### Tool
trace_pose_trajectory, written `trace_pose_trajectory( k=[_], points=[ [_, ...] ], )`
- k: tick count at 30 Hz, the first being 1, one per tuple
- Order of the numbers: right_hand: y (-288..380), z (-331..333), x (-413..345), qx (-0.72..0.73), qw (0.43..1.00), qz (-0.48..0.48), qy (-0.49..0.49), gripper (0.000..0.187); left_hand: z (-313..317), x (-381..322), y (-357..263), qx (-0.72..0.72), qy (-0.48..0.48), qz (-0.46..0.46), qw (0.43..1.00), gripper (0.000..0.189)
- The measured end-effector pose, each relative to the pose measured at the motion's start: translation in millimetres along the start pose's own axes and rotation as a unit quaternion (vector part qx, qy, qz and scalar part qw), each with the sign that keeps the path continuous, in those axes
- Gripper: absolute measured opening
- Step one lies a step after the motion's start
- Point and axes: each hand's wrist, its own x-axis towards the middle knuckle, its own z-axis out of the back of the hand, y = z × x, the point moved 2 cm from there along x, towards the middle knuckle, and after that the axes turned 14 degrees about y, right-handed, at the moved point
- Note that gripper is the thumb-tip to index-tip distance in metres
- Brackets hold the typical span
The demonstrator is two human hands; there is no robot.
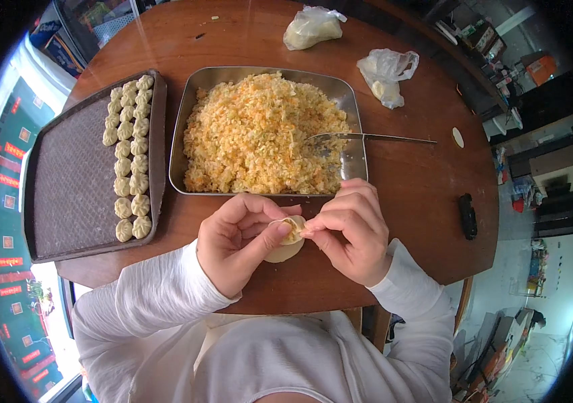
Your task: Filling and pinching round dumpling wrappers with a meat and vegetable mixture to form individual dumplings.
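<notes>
Between my hands is a small dough bun (294, 229), its edge partly gathered and the filling showing inside. My left hand (246, 237) cups it, with the thumb at the opening. With thumb and fingertips, my right hand (352, 226) pinches the wrapper's right edge. Below the bun, a pale round dough wrapper (284, 253) shows, partly hidden by the left hand. Just beyond my hands stands a metal tray (266, 193) heaped with chopped, yellow-orange vegetable filling (261, 136). A metal spoon (397, 137) rests in the filling, its handle over the right rim.
On the left, a dark baking tray (75, 176) bears rows of small pleated buns (139, 163) along its right side. Two plastic bags (314, 27) (387, 75) lie at the far right. A dough piece (457, 137) and a black object (467, 216) lie near the wooden table's (417, 201) right edge.
</notes>
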Motion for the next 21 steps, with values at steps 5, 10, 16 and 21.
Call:
trace_pose_trajectory(
  k=[5,10,16,21],
  points=[
    [1.0,0.4,0.2,-0.002,1.0,0.003,0.003,0.019,1.1,-1.0,1.7,0.015,0.006,0.003,1.0,0.013],
    [1.2,-1.4,0.4,0.009,1.0,0.003,-0.024,0.023,1.4,-1.2,3.1,0.031,0.015,0.013,0.999,0.012],
    [1.3,-1.2,0.4,-0.015,1.0,0.009,-0.003,0.027,0.9,-1.4,2.5,0.019,0.015,0.032,0.999,0.012],
    [0.2,-1.9,-1.1,-0.021,1.0,0.01,0.005,0.021,-1.2,-0.4,1.5,0.006,0.003,0.032,0.999,0.012]
  ],
)
